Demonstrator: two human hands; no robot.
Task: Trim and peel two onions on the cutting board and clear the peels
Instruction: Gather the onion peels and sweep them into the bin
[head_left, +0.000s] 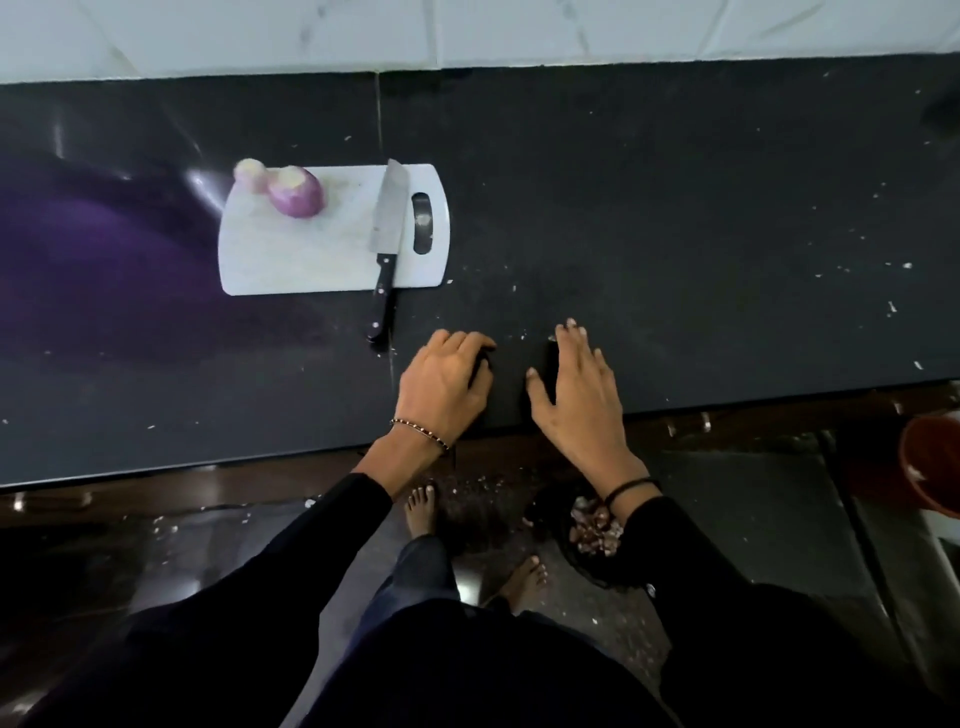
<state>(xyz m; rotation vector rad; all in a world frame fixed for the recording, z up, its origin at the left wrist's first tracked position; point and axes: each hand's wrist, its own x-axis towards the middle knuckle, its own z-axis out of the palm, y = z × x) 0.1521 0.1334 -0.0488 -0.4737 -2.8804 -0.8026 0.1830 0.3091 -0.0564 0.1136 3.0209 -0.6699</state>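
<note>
Peeled onions sit on the board, ahead and leftward — left hand nearer, curled, contents unclear; right hand flat, fingers spread on the tabletop.

Two peeled onions, larger onion and smaller onion, at the far left corner of one cutting board, one knife near its right edge, two hands, left hand and right hand, at the near edge of one counter.
</note>
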